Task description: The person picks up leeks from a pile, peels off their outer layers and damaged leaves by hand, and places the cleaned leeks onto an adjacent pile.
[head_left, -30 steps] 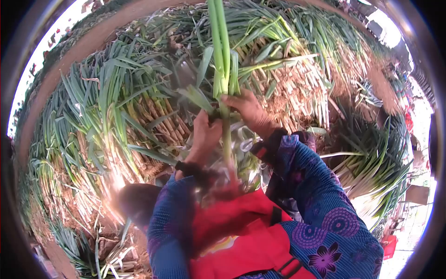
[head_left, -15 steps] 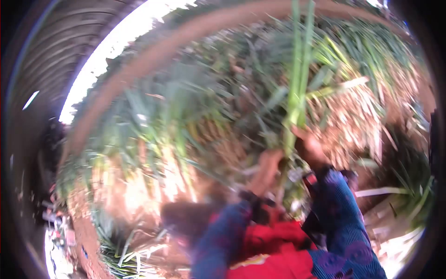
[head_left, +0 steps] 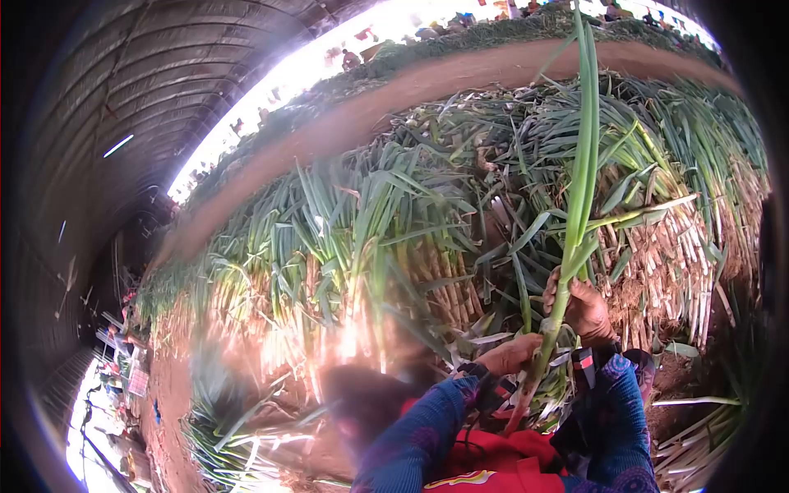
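Note:
A long green onion (head_left: 582, 197) stands nearly upright in front of me, its green leaves up and its pale lower stalk slanting down toward my lap. My right hand (head_left: 587, 311) is wrapped round the stalk from behind, below where the leaves part. Lower down, my left hand (head_left: 511, 355) is closed, its fingertips against the side of the same stalk; whether they also pinch a loose outer leaf I cannot tell. Both wrists carry dark bands, and my sleeves are blue and patterned. Below the hands lies red cloth (head_left: 501, 456) on my lap.
Heaped green onions (head_left: 345, 238) line the left and middle, and bundles with pale roots (head_left: 657, 263) lie on the right. Loose leaves and trimmings (head_left: 238, 435) cover ground at lower left. A brown dirt strip (head_left: 460, 70) runs behind. A person (head_left: 351, 59) is far off under the arched roof.
My view has shifted and sharpened, so the scene sits lower and more of the roof shows. Both hands remain at the green onion, which now leans slightly right.

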A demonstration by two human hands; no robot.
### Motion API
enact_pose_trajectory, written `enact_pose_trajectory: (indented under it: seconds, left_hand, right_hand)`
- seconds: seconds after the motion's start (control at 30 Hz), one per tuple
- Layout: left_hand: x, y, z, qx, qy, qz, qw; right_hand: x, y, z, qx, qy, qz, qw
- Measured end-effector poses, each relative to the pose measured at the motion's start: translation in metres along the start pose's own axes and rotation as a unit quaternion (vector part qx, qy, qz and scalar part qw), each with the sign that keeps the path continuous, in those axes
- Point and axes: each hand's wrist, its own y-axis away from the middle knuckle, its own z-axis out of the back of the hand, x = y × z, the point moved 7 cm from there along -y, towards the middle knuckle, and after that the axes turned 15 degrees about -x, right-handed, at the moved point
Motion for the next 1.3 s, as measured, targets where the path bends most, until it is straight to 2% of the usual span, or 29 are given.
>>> enact_pose_trajectory:
  seconds: [0.03,0.07,0.1,0.13,0.2,0.23,0.3,0.37,0.43,0.5,0.57,0.63,0.7,0.73,0.83,1.03,1.13,1.2,1.23,1.3]
  left_hand:
    - [0.008,0.005,0.0,-0.02,0.027,0.079,0.996]
    - [0.042,-0.018,0.023,0.004,-0.215,-0.015,0.977]
    - [0.071,-0.025,0.049,0.001,-0.423,-0.171,0.89]
    - [0.069,-0.017,0.06,-0.047,-0.514,-0.194,0.834]
    - [0.038,0.011,0.085,-0.239,-0.475,-0.123,0.838]
    - [0.021,0.023,0.087,-0.298,-0.433,-0.119,0.842]
    - [0.066,-0.032,0.116,-0.221,-0.425,-0.072,0.875]
    - [0.028,-0.038,0.08,-0.228,-0.288,-0.187,0.911]
    - [-0.027,-0.015,0.035,-0.211,-0.07,-0.185,0.957]
    - [-0.048,-0.016,0.018,-0.186,-0.196,-0.283,0.92]
    - [-0.039,-0.026,0.022,-0.241,-0.188,-0.239,0.922]
    - [-0.044,-0.025,0.02,-0.23,-0.226,-0.319,0.891]
    - [-0.039,-0.029,0.024,-0.249,-0.156,-0.224,0.929]
    - [-0.062,-0.012,0.007,-0.221,-0.096,-0.17,0.956]
    - [-0.08,0.014,-0.013,-0.16,0.076,-0.041,0.983]
    - [-0.068,0.004,-0.009,-0.076,0.021,-0.052,0.995]
    - [-0.071,0.011,-0.011,-0.093,-0.035,-0.068,0.993]
    - [-0.074,-0.002,-0.003,-0.067,-0.154,-0.195,0.966]
    - [-0.075,0.002,-0.004,-0.07,-0.187,-0.224,0.954]
    - [-0.088,0.01,-0.011,-0.089,-0.183,-0.224,0.953]
  right_hand:
    - [0.002,0.001,-0.001,0.01,-0.031,0.003,0.999]
    - [0.006,-0.001,0.004,-0.004,-0.063,-0.008,0.998]
    - [0.019,-0.001,0.003,0.026,-0.049,0.042,0.998]
    - [0.019,-0.002,0.018,-0.028,-0.038,0.04,0.998]
    - [0.031,-0.005,0.038,-0.103,0.002,0.048,0.993]
    - [0.034,-0.004,0.041,-0.127,0.026,0.047,0.991]
    - [0.034,-0.002,0.037,-0.172,0.014,0.078,0.982]
    - [0.023,-0.007,0.043,-0.172,0.037,0.058,0.983]
    - [0.011,-0.01,0.046,-0.21,0.019,0.057,0.976]
    - [0.004,-0.018,0.07,-0.262,0.023,0.08,0.961]
    - [0.023,-0.004,0.041,-0.238,0.02,0.112,0.964]
    - [0.019,-0.005,0.044,-0.229,0.001,0.093,0.969]
    - [0.025,0.0,0.04,-0.243,0.012,0.097,0.965]
    - [0.026,-0.002,0.04,-0.283,-0.018,0.116,0.952]
    - [0.029,0.003,0.028,-0.227,-0.017,0.083,0.97]
    - [0.021,-0.001,0.029,-0.195,-0.034,0.02,0.98]
    - [0.015,-0.003,0.037,-0.229,-0.049,0.017,0.972]
    - [0.025,-0.004,0.032,-0.231,-0.022,0.061,0.971]
    - [0.023,-0.002,0.034,-0.239,-0.012,0.071,0.968]
    - [0.025,-0.006,0.038,-0.197,0.04,0.12,0.972]
